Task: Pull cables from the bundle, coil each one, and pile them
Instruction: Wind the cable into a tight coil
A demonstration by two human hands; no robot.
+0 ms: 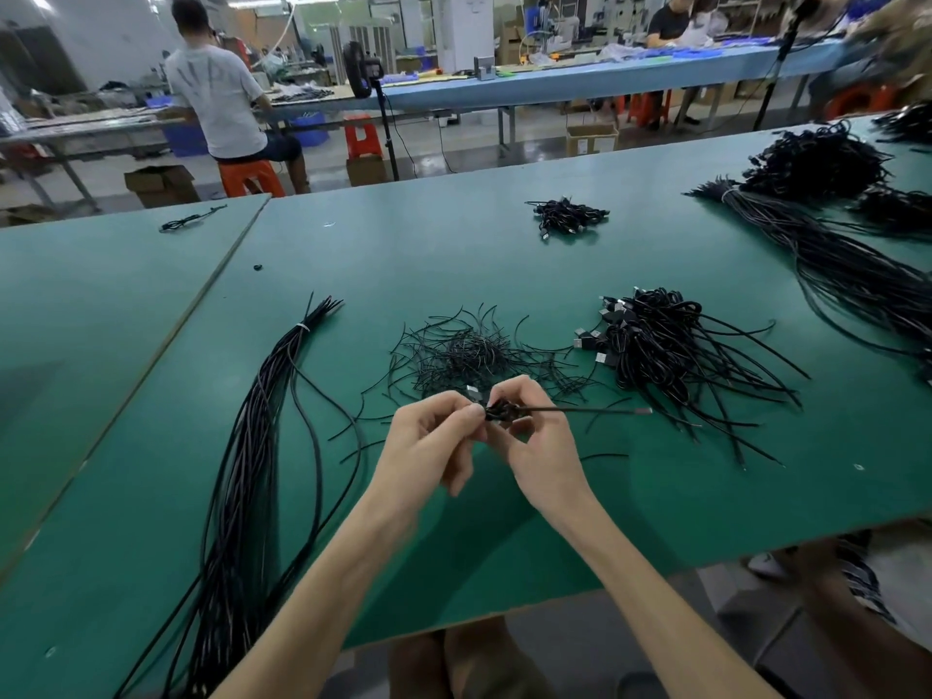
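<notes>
Over the bench (504,254), I see the left hand (433,436) and right hand (539,441) both pinching one coiled cable (500,412), tail pointing to 3 o'clock, with the bundle (262,446) at 8 o'clock and the pile (650,340) at 2 o'clock.

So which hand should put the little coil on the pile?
Probably right. The pile of coiled cables lies on the side of the right hand, which pinches the coil. The left hand pinches it too but sits nearer the uncoiled bundle.
</notes>
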